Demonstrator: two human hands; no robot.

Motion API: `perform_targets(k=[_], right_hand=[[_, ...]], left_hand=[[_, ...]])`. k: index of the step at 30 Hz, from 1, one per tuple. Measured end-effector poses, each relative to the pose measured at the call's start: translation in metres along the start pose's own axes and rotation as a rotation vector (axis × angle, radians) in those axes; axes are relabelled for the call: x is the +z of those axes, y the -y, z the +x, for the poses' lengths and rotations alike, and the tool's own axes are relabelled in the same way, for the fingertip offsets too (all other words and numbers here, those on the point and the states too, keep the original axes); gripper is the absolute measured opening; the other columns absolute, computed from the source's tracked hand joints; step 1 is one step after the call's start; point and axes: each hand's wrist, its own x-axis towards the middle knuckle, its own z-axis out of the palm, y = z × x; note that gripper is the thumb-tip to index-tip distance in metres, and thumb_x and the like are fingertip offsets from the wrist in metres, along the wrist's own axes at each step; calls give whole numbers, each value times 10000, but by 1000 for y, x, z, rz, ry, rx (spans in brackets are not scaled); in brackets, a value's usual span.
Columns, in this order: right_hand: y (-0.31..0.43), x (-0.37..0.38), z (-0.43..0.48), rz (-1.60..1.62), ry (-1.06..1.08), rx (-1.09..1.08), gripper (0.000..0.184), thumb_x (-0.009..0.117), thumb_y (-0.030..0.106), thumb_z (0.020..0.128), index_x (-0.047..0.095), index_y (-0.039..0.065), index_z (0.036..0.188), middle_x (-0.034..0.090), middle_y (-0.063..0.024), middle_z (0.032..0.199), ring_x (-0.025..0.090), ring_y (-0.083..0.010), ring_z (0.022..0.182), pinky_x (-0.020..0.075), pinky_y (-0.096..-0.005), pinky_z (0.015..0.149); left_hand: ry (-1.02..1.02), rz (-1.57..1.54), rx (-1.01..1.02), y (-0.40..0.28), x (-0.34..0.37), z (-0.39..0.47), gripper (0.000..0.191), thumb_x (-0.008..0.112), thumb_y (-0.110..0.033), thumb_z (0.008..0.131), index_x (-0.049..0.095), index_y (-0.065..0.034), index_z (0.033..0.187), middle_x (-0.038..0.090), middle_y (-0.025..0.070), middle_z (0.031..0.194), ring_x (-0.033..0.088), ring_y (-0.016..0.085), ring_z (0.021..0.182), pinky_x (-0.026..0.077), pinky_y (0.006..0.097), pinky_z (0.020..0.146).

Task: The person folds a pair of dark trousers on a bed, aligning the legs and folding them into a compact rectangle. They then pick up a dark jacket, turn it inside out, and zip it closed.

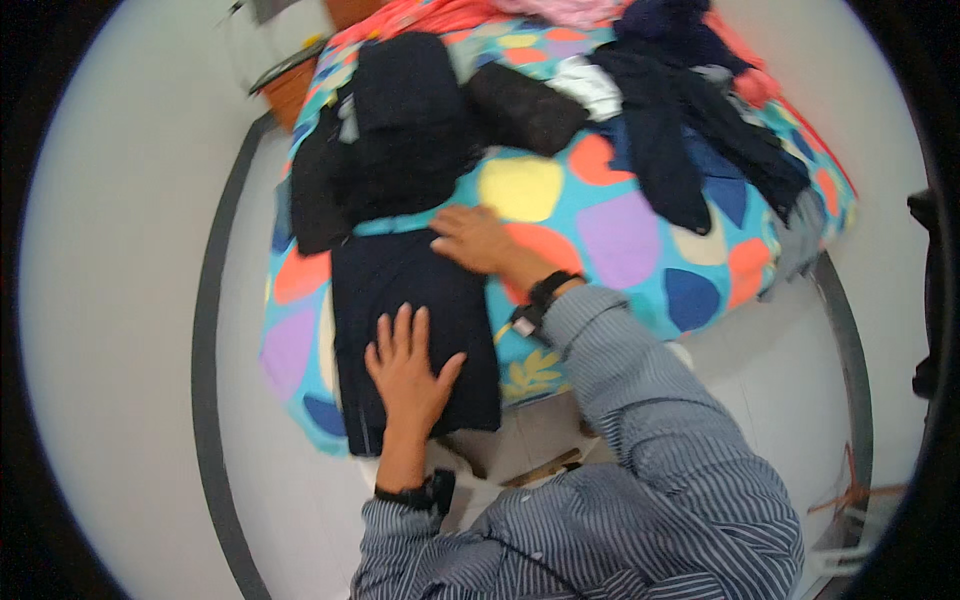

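A folded dark garment (405, 292) lies flat near the front left of the bed, its lower end hanging over the mattress edge. My left hand (409, 367) rests palm down on its lower half, fingers spread. At the garment's upper right corner my right hand (472, 238) lies with its fingers on the cloth and its wrist over the patterned bedsheet (619, 232). Just beyond are folded black clothes (412, 120) and, left of them, another black garment (319, 180).
A dark folded bundle (525, 109) and a white cloth (589, 86) lie farther back. Loose dark clothes (660, 142) spread at the right, with a grey cloth (799, 240) hanging at the edge. A wooden cabinet (289, 86) stands back left, an orange clothes hanger (855, 491) lower right.
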Motion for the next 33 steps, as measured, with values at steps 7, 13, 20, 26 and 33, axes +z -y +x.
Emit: perform_targets(k=[7, 13, 20, 26, 33], right_hand=[[-10, 2, -5, 856, -605, 453, 453, 632, 323, 965, 583, -31, 1244, 617, -200, 1183, 607, -347, 1125, 475, -404, 989], [-8, 0, -8, 676, -522, 383, 382, 631, 298, 945, 608, -16, 1161, 623, -198, 1122, 623, -340, 1043, 500, -407, 914], [-9, 2, -8, 665, -490, 401, 311, 630, 255, 930, 623, -8, 1097, 634, -190, 1107, 629, -348, 1019, 505, -413, 894], [-8, -7, -11, 848, -371, 648, 302, 617, 264, 948, 628, -10, 1074, 656, -172, 1084, 644, -300, 1012, 517, -406, 875], [21, -17, -33, 1699, -222, 1005, 500, 586, 378, 989, 562, -23, 1287, 633, -152, 1235, 624, -270, 1076, 500, -420, 921]], left_hand=[[-141, -32, 110, 12, -22, 65, 546, 638, -366, 940, 543, -100, 1408, 545, 126, 1437, 411, 316, 1412, 192, 594, 1157], [47, -36, -102, 76, 12, 122, 553, 501, -435, 1010, 505, -122, 1466, 464, 106, 1532, 359, 287, 1458, 171, 522, 1191], [-201, -102, 17, 108, 42, 114, 487, 470, -384, 1037, 536, -104, 1429, 508, 121, 1492, 396, 311, 1431, 254, 492, 1167], [-243, -180, -54, 119, 48, 115, 433, 490, -319, 1036, 570, -74, 1383, 551, 147, 1439, 436, 363, 1388, 333, 475, 1152], [-304, -261, -74, 121, 54, 114, 412, 492, -288, 1042, 586, -42, 1360, 570, 160, 1413, 475, 360, 1352, 351, 435, 1144]])
